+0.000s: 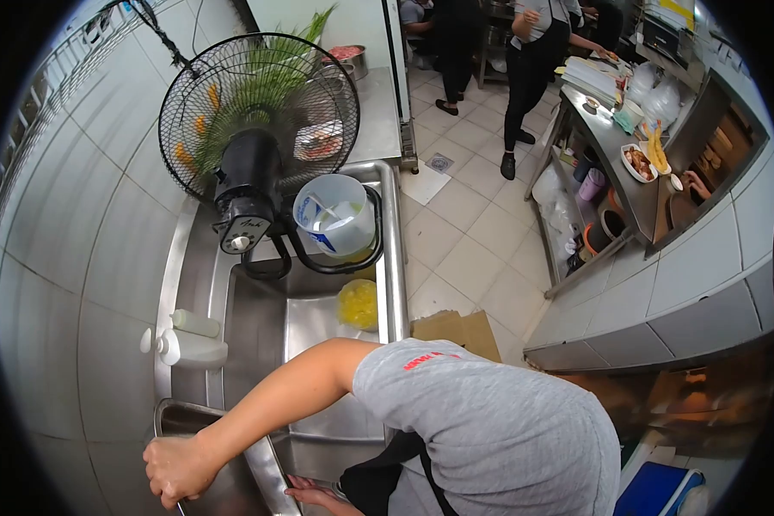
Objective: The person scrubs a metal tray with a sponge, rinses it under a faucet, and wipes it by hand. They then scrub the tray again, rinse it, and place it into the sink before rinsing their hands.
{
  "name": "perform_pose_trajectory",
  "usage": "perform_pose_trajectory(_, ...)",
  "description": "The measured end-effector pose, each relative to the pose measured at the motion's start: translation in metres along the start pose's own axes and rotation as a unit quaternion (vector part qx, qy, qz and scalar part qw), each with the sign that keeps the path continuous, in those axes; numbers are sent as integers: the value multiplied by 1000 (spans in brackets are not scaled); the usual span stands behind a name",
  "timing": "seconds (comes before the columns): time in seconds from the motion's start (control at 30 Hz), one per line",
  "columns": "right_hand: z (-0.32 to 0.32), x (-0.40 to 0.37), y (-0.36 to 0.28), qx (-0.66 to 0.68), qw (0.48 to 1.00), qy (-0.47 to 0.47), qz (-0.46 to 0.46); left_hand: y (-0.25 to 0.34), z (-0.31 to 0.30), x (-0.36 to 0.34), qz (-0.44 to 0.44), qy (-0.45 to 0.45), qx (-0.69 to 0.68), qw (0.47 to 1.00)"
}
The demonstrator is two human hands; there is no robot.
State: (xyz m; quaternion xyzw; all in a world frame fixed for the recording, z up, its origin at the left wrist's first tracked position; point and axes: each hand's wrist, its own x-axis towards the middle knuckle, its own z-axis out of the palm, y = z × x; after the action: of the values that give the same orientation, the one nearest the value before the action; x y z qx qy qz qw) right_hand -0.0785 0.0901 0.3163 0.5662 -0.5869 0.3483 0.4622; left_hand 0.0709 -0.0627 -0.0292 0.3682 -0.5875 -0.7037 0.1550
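Observation:
My right hand [181,469] is closed in a fist over the near sink compartment [262,460]. A thin metal piece shows just below the fist; its other end is out of the frame. Low beside the compartment's rim is my left hand [314,496], its fingers curled near a small silvery edge that I cannot identify. The apron and the frame's edge hide part of it. White bottles [191,350] stand on the sink ledge to the left. In the far basin [310,340] sits a tub with yellow contents [358,304].
A black fan [249,163] stands over the sink's far end, beside a translucent bucket [335,215]. Flattened cardboard [457,334] lies on the tiled floor. Across the aisle, a metal counter [615,142] holds food dishes. Several people stand farther back.

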Motion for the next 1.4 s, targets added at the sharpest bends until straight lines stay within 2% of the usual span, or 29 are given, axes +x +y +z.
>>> perform_pose_trajectory(0.2, 3, 3, 1, -5, 1000, 5, -9, -8, -5, 9, -3, -4, 12, 1000)
perform_pose_trajectory(0.27, 5, 4, 1, -2, 1000, 6, -12, -10, -7, 11, 20, 7, 47, 999)
perform_pose_trajectory(0.4, 11, 7, -1, 5, 1000, 13, -14, -9, -5, 9, 26, 34, 26, 999)
perform_pose_trajectory(0.47, 11, 9, -2, 6, 1000, 16, -18, -8, -8, 11, -16, -10, -15, 1000)
perform_pose_trajectory(0.83, 10, 11, -2, 13, 1000, 6, -26, 0, -1, -1, -7, 2, -8, 1000)
perform_pose_trajectory(0.9, 14, 10, 0, -10, 999, -50, -8, -1, -4, 2, -13, -5, -7, 1000)
perform_pose_trajectory(1.1, -3, 12, 4, 17, 997, -76, 11, -18, -19, 18, 19, -5, 14, 1000)
perform_pose_trajectory(1.17, -26, 14, 7, 35, 989, -142, -5, -19, -15, 21, 13, -8, -18, 1000)
perform_pose_trajectory(1.23, -35, 10, 12, 28, 990, -138, -25, -24, -19, 24, 19, -27, -26, 999)
perform_pose_trajectory(1.33, -61, 8, 22, 47, 985, -146, -74, 2, -3, -3, -3, 25, -48, 999)
perform_pose_trajectory(1.37, -68, 10, 25, 60, 975, -204, -63, -5, -10, 1, 3, 11, -81, 997)
perform_pose_trajectory(1.4, -73, 9, 28, 59, 967, -245, -41, -7, -10, 3, 14, 4, -33, 999)
